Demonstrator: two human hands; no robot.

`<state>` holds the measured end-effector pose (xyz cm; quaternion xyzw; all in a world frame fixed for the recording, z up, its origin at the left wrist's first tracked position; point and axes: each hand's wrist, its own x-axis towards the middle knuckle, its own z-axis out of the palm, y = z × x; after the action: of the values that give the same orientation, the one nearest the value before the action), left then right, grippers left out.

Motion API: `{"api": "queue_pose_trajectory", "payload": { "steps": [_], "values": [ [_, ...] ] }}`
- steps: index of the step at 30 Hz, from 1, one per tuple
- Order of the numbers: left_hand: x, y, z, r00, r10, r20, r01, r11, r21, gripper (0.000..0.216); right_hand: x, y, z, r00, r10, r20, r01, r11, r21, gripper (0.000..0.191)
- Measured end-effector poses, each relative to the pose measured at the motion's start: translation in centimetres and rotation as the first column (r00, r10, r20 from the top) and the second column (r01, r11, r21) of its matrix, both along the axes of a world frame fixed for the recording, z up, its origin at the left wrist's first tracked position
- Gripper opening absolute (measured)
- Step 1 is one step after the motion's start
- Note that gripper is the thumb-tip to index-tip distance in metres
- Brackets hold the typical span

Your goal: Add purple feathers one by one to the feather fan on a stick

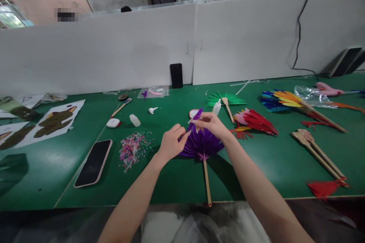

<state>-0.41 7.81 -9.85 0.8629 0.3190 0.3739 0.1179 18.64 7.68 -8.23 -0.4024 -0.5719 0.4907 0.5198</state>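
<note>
A purple feather fan (209,146) lies on the green table, its wooden handle (207,182) pointing toward me. Above the fan's upper edge, my right hand (209,123) pinches a purple feather (196,115) between thumb and fingers. My left hand (173,140) is closed at the fan's left side, its fingertips near the lower end of the same feather. Whether the left fingers grip that feather or one of the fan's own is hard to see. Behind my right hand stand a white glue bottle (217,107) and a small white dish (193,113), partly hidden.
Left of my hands lie colourful confetti bits (132,150), a phone (94,163), a small white bottle (135,120) and a brush (121,108). A green fan (239,99), a red fan (261,121), a multicoloured fan (285,100) and wooden handles (316,153) lie rightward. A white partition (128,53) closes the back.
</note>
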Motion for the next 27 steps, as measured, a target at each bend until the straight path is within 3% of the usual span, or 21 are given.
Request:
{"api": "queue_pose_trajectory", "payload": {
  "steps": [18,27],
  "values": [
    [0.2,-0.1,0.18,0.992,-0.09,0.087,0.098,0.991,-0.088,0.036,0.38,-0.31,0.55,0.998,0.059,0.012,-0.06,0.997,0.047,0.035],
    [0.09,-0.01,0.16,0.991,-0.035,0.129,0.048,0.994,-0.097,0.037,-0.42,-0.03,-0.03,1.0,-0.025,0.0,0.025,0.999,0.042,0.047]
  ]
}}
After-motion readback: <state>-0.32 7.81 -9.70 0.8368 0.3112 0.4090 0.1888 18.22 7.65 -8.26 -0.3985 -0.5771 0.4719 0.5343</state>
